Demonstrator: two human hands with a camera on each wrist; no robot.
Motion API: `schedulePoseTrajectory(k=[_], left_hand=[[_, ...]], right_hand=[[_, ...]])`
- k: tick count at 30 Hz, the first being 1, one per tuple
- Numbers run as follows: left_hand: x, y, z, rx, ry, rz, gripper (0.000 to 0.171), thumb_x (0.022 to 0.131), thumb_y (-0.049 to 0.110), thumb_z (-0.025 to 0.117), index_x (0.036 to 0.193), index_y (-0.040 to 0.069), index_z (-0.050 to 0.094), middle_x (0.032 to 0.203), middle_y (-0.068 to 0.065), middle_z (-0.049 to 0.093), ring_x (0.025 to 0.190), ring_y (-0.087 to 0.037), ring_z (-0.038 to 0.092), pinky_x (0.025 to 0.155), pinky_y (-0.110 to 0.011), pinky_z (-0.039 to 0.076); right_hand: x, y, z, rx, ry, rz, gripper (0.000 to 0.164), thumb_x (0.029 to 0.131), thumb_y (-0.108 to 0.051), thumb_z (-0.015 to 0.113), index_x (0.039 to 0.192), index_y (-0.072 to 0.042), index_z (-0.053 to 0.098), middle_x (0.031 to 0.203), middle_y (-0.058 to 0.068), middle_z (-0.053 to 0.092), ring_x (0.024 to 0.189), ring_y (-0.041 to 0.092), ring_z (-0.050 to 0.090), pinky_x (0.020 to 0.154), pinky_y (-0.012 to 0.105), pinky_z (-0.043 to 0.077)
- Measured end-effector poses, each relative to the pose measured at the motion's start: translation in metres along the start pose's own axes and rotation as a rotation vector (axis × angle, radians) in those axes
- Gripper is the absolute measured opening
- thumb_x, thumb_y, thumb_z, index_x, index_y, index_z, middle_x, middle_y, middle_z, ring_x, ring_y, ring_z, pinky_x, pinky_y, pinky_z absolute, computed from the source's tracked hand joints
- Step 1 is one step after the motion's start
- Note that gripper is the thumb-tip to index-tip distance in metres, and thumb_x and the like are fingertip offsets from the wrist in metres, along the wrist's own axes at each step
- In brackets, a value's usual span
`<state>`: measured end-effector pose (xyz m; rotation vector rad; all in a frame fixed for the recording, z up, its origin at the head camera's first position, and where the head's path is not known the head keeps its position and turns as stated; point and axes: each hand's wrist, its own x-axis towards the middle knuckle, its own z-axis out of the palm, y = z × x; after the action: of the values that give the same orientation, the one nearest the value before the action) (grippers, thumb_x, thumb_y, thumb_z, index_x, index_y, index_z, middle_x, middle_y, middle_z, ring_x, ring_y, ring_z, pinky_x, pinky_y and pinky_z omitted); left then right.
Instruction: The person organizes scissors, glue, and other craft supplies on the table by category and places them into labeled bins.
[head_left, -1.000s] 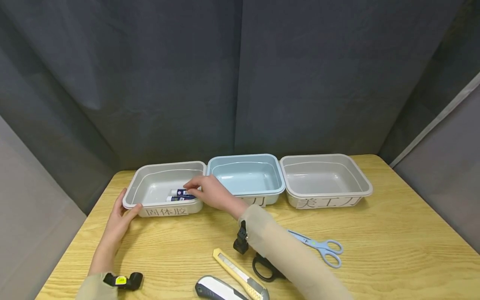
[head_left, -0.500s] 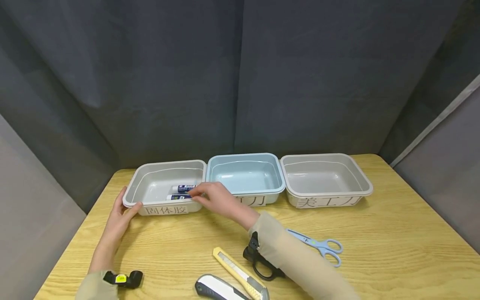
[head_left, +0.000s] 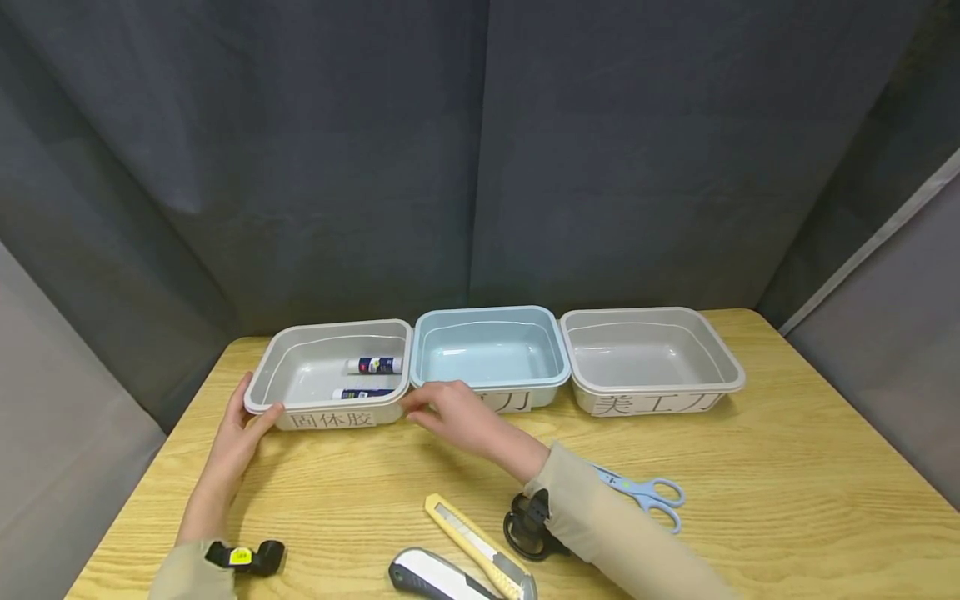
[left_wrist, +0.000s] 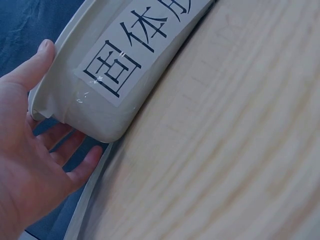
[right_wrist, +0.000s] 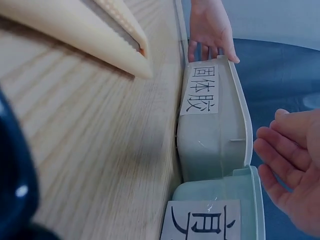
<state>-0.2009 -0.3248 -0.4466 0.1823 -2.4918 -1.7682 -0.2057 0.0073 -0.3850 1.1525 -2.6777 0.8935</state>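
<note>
My left hand (head_left: pixel 234 440) grips the left front corner of a grey plastic bin (head_left: pixel 279 367), thumb on the rim and fingers against its end wall, as the left wrist view shows. Two glue sticks with dark blue labels lie inside: one glue stick (head_left: pixel 375 365) farther back, the other glue stick (head_left: pixel 362 393) along the front wall. My right hand (head_left: pixel 461 421) holds nothing. Its fingers are loosely bent at the bin's right front corner, before the light blue bin (head_left: pixel 491 388); in the right wrist view that right hand (right_wrist: pixel 295 165) has its palm showing.
Another grey bin (head_left: pixel 652 389) stands at the right of the row. On the wooden table (head_left: pixel 810 475) lie a yellow utility knife (head_left: pixel 480 546), a white and black utility knife (head_left: pixel 438 577), black-handled scissors (head_left: pixel 528 537) partly under the right sleeve, and light blue scissors (head_left: pixel 637 490).
My right hand has let go of the glue sticks and come out of the grey bin, towards the right and nearer me. The back glue stick has shifted backward and right. My left hand stays put.
</note>
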Motion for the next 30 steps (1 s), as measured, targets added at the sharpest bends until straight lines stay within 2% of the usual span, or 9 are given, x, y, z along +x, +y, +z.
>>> schedulePoseTrajectory(k=[12, 23, 30], left_hand=[[-0.003, 0.000, 0.002, -0.010, 0.001, 0.019, 0.080, 0.092, 0.031, 0.053, 0.147, 0.024, -0.004, 0.151, -0.017, 0.011, 0.130, -0.032, 0.017, 0.108, -0.051, 0.008], [-0.001, 0.001, 0.000, -0.001, 0.003, 0.021, 0.081, 0.091, 0.034, 0.054, 0.147, 0.025, -0.003, 0.152, -0.015, 0.008, 0.131, -0.033, 0.015, 0.108, -0.052, 0.008], [-0.002, 0.001, 0.000, -0.004, 0.000, 0.025, 0.081, 0.091, 0.033, 0.054, 0.147, 0.023, -0.003, 0.151, -0.017, 0.009, 0.131, -0.034, 0.016, 0.108, -0.052, 0.008]], right_hand=[[-0.026, -0.005, -0.007, -0.011, -0.030, 0.021, 0.023, 0.087, -0.019, 0.061, 0.106, -0.008, 0.067, 0.095, -0.001, 0.068, 0.087, 0.009, 0.062, 0.080, 0.022, 0.048], [-0.051, 0.001, -0.009, -0.006, -0.036, 0.019, 0.021, 0.085, -0.018, 0.064, 0.103, -0.008, 0.068, 0.094, -0.001, 0.068, 0.085, 0.009, 0.061, 0.076, 0.021, 0.048], [-0.063, -0.002, -0.012, 0.029, -0.079, 0.070, 0.023, 0.084, -0.019, 0.064, 0.104, -0.008, 0.067, 0.092, -0.001, 0.068, 0.083, 0.008, 0.061, 0.074, 0.020, 0.048]])
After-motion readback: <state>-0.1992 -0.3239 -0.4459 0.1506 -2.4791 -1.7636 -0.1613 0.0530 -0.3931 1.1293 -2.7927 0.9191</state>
